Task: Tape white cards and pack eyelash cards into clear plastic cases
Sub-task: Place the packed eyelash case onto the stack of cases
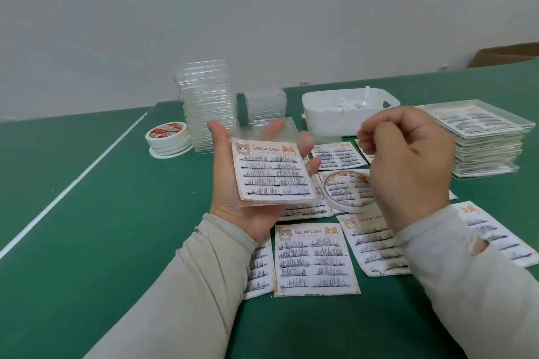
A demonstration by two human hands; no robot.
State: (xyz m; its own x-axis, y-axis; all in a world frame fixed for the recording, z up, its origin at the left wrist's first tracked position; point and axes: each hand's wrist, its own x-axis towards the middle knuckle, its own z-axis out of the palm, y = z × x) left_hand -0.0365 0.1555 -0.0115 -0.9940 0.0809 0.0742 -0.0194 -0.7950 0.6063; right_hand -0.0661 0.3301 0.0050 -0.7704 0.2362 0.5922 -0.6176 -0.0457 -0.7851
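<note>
A: Left hand (233, 183) cradles an eyelash card (275, 173) seated in a clear case (262, 203), thumb and fingers curled round its edges, lifted above the worktop (87, 213).

B: Right hand (408, 160)?

A: Raised beside it, fingers curled; whether that grip pinches anything, I cannot tell.

B: Handling?

A: I'd judge the card light and bendy, lashes delicate, the case stiff and slippery. Hold by the edges, off the lash rows.

B: Count?

A: Two stacks of empty cases (208, 108), one packed stack (484, 143), one white bin (347, 114), stacked tape rolls (167, 137), a loose roll (347, 191), and at least seven loose cards (315, 259) lying flat.
</note>
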